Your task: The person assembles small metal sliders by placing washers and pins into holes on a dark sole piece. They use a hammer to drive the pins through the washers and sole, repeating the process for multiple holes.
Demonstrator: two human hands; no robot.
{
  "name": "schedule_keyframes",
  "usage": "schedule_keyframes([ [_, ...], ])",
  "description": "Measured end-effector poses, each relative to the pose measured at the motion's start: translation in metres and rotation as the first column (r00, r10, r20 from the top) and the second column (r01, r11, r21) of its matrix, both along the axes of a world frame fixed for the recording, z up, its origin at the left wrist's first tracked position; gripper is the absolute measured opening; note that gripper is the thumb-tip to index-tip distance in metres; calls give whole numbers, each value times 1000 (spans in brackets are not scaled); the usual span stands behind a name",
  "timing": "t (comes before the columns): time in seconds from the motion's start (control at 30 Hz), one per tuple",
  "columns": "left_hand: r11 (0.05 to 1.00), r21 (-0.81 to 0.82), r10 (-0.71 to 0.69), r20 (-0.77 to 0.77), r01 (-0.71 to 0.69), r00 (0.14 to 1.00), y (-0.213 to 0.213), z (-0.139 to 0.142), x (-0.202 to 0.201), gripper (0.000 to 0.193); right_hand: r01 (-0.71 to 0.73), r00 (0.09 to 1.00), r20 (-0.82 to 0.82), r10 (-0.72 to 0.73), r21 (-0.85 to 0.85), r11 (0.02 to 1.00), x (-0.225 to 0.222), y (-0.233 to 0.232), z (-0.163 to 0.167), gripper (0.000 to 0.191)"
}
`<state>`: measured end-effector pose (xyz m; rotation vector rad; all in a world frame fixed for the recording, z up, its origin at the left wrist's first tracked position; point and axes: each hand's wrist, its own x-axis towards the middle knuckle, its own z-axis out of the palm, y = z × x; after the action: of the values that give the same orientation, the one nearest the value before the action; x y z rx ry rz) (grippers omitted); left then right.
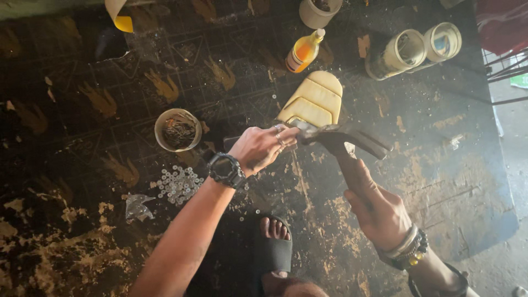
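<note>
A pale yellow shoe sole piece lies on the dark, glue-stained floor covering. My left hand, with rings and a black wristwatch, pinches at the sole's near edge, fingers closed on it. My right hand, wearing bracelets, grips the wooden handle of a claw hammer. The hammer's metal head sits right at the sole's near edge, beside my left fingertips. My foot in a black slide sandal rests just below the hands.
A small round tub of nails and a heap of small white rings lie to the left. An orange-liquid bottle, a white cup and two tipped cans stand beyond. A wire rack is at right.
</note>
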<state>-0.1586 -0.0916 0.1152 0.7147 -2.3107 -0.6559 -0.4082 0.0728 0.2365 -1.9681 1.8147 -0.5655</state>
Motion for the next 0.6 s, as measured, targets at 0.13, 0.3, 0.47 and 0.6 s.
schedule_keyframes([
  [0.13,999,10,34,42,-34,999,1,0,-3,51,-6,1000,16,7,-14,1000,-2,7,-8,79],
  [0.3,997,-46,-61,-77,58,995,5,-6,3,38,110,994,5,-111,126,986,-2,12,-10,76],
  [0.47,999,28,28,-338,-19,941,7,-8,5,22,189,981,-1,-194,228,955,3,9,-9,77],
  [0.6,992,96,108,-268,-85,957,10,0,6,31,190,981,-18,-192,242,952,5,9,-9,77],
])
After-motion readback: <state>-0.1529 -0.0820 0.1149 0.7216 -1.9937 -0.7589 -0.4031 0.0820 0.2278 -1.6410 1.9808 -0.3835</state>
